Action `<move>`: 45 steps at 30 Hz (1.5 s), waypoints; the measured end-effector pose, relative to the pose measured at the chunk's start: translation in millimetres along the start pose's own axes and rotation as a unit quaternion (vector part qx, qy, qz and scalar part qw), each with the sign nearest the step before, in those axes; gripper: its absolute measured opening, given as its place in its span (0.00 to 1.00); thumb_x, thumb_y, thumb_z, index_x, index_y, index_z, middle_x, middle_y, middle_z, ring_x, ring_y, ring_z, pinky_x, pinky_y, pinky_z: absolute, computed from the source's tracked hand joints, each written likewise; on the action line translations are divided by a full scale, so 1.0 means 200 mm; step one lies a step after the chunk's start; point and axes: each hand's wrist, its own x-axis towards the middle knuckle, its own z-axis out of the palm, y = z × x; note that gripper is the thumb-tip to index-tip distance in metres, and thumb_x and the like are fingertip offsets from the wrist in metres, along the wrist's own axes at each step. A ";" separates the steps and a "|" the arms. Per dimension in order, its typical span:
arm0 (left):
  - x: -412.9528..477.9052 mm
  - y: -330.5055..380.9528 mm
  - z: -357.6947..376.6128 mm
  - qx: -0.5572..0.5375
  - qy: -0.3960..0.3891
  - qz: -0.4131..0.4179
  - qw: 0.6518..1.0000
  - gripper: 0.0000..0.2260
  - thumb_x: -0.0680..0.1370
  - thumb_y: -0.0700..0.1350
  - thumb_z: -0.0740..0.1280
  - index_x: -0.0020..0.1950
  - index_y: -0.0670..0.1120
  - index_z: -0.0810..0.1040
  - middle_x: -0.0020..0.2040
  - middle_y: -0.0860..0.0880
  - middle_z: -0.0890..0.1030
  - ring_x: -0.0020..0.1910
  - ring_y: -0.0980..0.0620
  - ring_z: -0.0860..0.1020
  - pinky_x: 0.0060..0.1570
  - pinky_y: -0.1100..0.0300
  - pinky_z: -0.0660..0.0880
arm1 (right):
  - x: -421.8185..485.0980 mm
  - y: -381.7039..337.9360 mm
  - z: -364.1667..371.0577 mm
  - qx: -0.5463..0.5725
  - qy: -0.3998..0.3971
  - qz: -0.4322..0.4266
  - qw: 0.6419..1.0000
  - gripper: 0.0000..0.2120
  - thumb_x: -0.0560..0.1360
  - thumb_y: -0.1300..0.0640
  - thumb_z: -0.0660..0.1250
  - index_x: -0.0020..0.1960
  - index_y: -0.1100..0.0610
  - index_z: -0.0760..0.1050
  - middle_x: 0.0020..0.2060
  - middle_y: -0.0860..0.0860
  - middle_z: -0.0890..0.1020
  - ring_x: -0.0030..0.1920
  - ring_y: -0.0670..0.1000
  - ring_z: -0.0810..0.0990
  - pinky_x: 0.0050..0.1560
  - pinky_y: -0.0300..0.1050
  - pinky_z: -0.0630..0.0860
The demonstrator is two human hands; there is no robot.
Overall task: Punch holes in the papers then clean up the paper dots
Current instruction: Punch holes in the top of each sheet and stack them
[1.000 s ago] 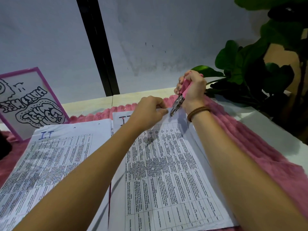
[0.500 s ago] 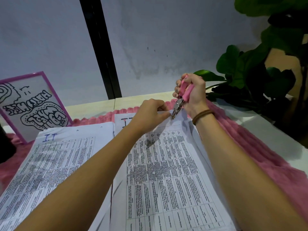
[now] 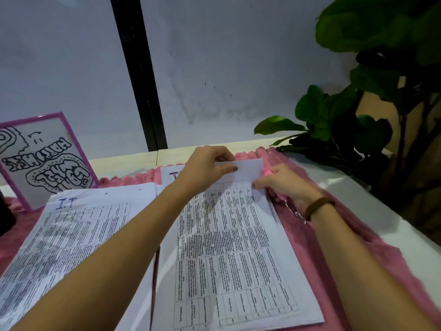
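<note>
The left hand [image 3: 210, 168] pinches the far edge of the top sheet [image 3: 248, 166] between thumb and curled fingers, and we see that edge raised and bent back off the stack. Just to its right, the right hand [image 3: 284, 185] lies knuckles-up, its fingertips [image 3: 254, 185] touching the right margin of the same sheet. A hole punch [image 3: 267, 173] lies under this hand: its pink handle shows beyond the knuckles and a metal part shows beneath the wrist. We cannot tell whether the right hand grips the tool or only rests over it. A brown bracelet [image 3: 318, 206] circles the right wrist.

Under and nearer than both hands, the sheet belongs to the right stack [image 3: 233, 259] of printed tables, which lies between the two forearms. Left of the left forearm lies the left stack [image 3: 66, 235], headed "IT" in blue, with two punched holes along its far edge. Both stacks rest on a pink rug [image 3: 334, 271], which spreads out past the right forearm.

Beyond the left stack, far left of the hands, a framed drawing [image 3: 45, 163] with a purple border stands tilted. To the right of the right hand, the white table [image 3: 393, 223] shows bare, and a plant [image 3: 334, 120] with broad green leaves rises beyond it.
</note>
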 end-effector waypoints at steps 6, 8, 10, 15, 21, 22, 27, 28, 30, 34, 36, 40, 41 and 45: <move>-0.24 -0.09 -0.16 -0.181 0.153 -0.238 0.942 0.50 0.66 0.57 0.77 0.78 0.51 0.49 0.77 0.47 0.60 0.74 0.45 0.63 0.71 0.46 0.61 | -0.04 -0.02 -0.07 0.101 0.055 -0.020 0.993 0.19 0.67 0.51 0.74 0.45 0.67 0.75 0.45 0.69 0.80 0.39 0.56 0.76 0.41 0.51 0.76; -0.34 -0.15 -0.17 -0.250 0.081 -0.280 0.924 0.51 0.63 0.57 0.78 0.78 0.50 0.52 0.74 0.46 0.66 0.69 0.45 0.70 0.68 0.46 0.67 | 0.00 0.01 -0.09 0.096 0.048 -0.013 0.994 0.28 0.63 0.45 0.74 0.50 0.66 0.76 0.51 0.70 0.80 0.44 0.61 0.79 0.53 0.65 0.78; -0.40 -0.17 -0.18 -0.260 0.036 -0.265 0.928 0.41 0.65 0.54 0.79 0.73 0.47 0.64 0.68 0.48 0.75 0.60 0.50 0.78 0.59 0.51 0.76 | -0.02 -0.01 -0.09 0.087 0.065 -0.007 0.994 0.20 0.66 0.46 0.74 0.48 0.61 0.79 0.46 0.65 0.83 0.44 0.64 0.82 0.54 0.64 0.80; -0.44 -0.07 -0.25 -0.259 0.028 -0.241 0.935 0.14 0.75 0.38 0.71 0.60 0.44 0.77 0.56 0.45 0.82 0.49 0.50 0.83 0.48 0.57 0.81 | -0.17 -0.20 -0.10 0.142 0.093 -0.072 0.983 0.05 0.78 0.60 0.67 0.46 0.62 0.78 0.34 0.56 0.81 0.31 0.52 0.78 0.36 0.45 0.75; -0.33 0.22 -0.49 -0.190 0.173 -0.078 0.963 0.09 0.78 0.41 0.67 0.58 0.45 0.71 0.52 0.53 0.78 0.47 0.59 0.78 0.41 0.68 0.78 | -0.38 -0.54 -0.22 0.157 0.192 -0.230 0.941 0.05 0.80 0.65 0.63 0.52 0.61 0.77 0.38 0.51 0.79 0.25 0.36 0.76 0.25 0.28 0.69; -0.33 0.25 -0.50 -0.180 0.195 -0.053 0.963 0.09 0.79 0.40 0.65 0.58 0.45 0.71 0.50 0.54 0.76 0.44 0.60 0.77 0.37 0.71 0.76 | -0.41 -0.58 -0.24 0.156 0.209 -0.252 0.932 0.06 0.79 0.65 0.63 0.53 0.62 0.77 0.38 0.51 0.79 0.25 0.36 0.76 0.25 0.29 0.69; -0.42 0.26 -0.41 -0.157 0.244 -0.045 0.956 0.08 0.79 0.34 0.62 0.58 0.38 0.69 0.49 0.45 0.77 0.38 0.59 0.74 0.35 0.69 0.75 | -0.48 -0.60 -0.22 0.088 0.239 -0.297 0.921 0.04 0.78 0.62 0.66 0.51 0.58 0.79 0.51 0.56 0.79 0.43 0.44 0.81 0.37 0.31 0.75; -0.43 0.25 -0.38 -0.161 0.245 -0.057 0.954 0.08 0.79 0.33 0.62 0.57 0.40 0.69 0.48 0.46 0.77 0.39 0.60 0.74 0.36 0.69 0.75 | -0.49 -0.59 -0.21 0.072 0.239 -0.294 0.923 0.03 0.78 0.61 0.67 0.50 0.58 0.79 0.54 0.58 0.78 0.48 0.50 0.81 0.41 0.34 0.75; -0.46 0.24 -0.37 -0.181 0.253 -0.069 0.948 0.08 0.80 0.34 0.61 0.56 0.42 0.69 0.46 0.51 0.76 0.40 0.61 0.75 0.37 0.70 0.75 | -0.51 -0.59 -0.19 0.055 0.245 -0.292 0.923 0.03 0.78 0.57 0.68 0.45 0.54 0.78 0.55 0.59 0.76 0.52 0.55 0.78 0.43 0.36 0.74; -0.46 0.30 -0.52 -0.203 0.263 -0.066 0.941 0.08 0.80 0.34 0.60 0.56 0.46 0.68 0.46 0.52 0.75 0.39 0.59 0.75 0.36 0.65 0.76 | -0.58 -0.75 -0.19 0.036 0.231 -0.314 0.920 0.06 0.75 0.47 0.68 0.40 0.47 0.76 0.52 0.61 0.78 0.45 0.55 0.77 0.40 0.40 0.72; -0.45 0.32 -0.67 -0.217 0.269 -0.067 0.936 0.08 0.80 0.35 0.61 0.57 0.46 0.67 0.47 0.51 0.76 0.39 0.58 0.76 0.36 0.66 0.76 | -0.58 -0.86 -0.17 0.051 0.223 -0.330 0.916 0.06 0.76 0.52 0.66 0.41 0.51 0.76 0.45 0.58 0.78 0.39 0.48 0.77 0.36 0.36 0.72; -0.50 0.31 -1.00 -0.201 0.280 -0.117 0.932 0.19 0.79 0.34 0.63 0.64 0.47 0.60 0.49 0.47 0.77 0.43 0.51 0.79 0.42 0.59 0.80 | -0.46 -1.12 -0.07 0.075 0.224 -0.280 0.930 0.05 0.75 0.62 0.65 0.40 0.56 0.72 0.32 0.50 0.70 0.28 0.47 0.68 0.25 0.38 0.66; -0.52 0.28 -1.07 -0.183 0.280 -0.136 0.933 0.21 0.78 0.34 0.64 0.65 0.47 0.59 0.48 0.48 0.76 0.41 0.51 0.79 0.41 0.58 0.80 | -0.42 -1.16 -0.02 0.076 0.198 -0.237 0.948 0.05 0.74 0.63 0.65 0.41 0.56 0.71 0.32 0.51 0.69 0.27 0.48 0.66 0.25 0.39 0.64; -0.69 0.06 -1.18 0.029 0.224 -0.240 0.944 0.15 0.76 0.33 0.66 0.60 0.44 0.71 0.48 0.50 0.75 0.40 0.54 0.74 0.36 0.62 0.72 | -0.26 -1.12 0.30 -0.021 0.021 -0.055 0.998 0.04 0.74 0.63 0.63 0.41 0.59 0.70 0.33 0.53 0.69 0.26 0.49 0.64 0.25 0.35 0.64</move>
